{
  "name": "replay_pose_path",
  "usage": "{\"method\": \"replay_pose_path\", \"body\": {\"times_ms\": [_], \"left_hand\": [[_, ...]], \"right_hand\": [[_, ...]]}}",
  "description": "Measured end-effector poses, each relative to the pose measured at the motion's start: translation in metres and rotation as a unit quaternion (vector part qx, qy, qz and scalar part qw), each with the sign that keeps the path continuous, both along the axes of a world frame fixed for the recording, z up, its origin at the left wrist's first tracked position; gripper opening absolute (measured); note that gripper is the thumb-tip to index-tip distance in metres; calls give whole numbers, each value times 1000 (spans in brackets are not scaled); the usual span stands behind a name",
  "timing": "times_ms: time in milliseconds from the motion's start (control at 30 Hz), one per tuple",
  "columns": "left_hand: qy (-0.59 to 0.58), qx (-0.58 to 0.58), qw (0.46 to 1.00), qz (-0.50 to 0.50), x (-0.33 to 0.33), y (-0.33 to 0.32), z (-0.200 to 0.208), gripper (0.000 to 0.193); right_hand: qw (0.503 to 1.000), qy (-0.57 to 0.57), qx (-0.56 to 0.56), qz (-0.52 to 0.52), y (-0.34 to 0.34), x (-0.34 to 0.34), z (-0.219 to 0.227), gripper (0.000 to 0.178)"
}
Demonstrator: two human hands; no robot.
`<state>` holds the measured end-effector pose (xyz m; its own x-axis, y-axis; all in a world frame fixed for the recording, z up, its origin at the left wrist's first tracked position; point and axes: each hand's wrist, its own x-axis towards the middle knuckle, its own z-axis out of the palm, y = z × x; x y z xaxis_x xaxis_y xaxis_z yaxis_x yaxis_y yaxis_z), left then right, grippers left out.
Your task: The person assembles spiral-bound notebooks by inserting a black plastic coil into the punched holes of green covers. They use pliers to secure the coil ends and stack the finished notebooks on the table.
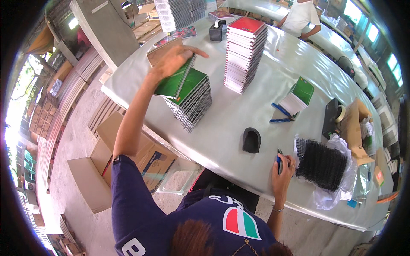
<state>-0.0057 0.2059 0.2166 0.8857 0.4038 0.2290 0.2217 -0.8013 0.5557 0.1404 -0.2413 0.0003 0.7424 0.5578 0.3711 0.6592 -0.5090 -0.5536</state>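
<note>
Overhead, looking down at a pale, shiny counter (239, 115) where a person in a dark blue shirt works with both arms stretched out. Their left hand (173, 59) reaches far forward, fingers curled over a green spiral-bound notebook (173, 81), which is tilted on top of a stack of green notebooks (190, 100) near the counter's left edge. Their right hand (282, 168) rests near the counter's front edge — it is closed around a small blue-handled tool (279, 161), just beside a bundle of black spiral wire bindings (321, 164) lying on clear plastic. Between the hands sits a small black holder (251, 140). Further back stands a taller stack of red-covered notebooks (245, 53). To the right lie a short green-topped pile (297, 97) and blue pliers (282, 114) — touching or just beside it. Cardboard boxes (128, 162) sit on the floor below.
</note>
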Motion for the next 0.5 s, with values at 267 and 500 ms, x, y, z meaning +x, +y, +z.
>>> {"method": "replay_pose_path", "body": {"times_ms": [267,500], "left_hand": [[65,12,992,-110,29,-2,-31,41],[35,64,989,-131,35,1,-57,40]], "right_hand": [[1000,2,-3,0,-2,4,-5,34],[999,33,23,13,8,9,13,28]]}}
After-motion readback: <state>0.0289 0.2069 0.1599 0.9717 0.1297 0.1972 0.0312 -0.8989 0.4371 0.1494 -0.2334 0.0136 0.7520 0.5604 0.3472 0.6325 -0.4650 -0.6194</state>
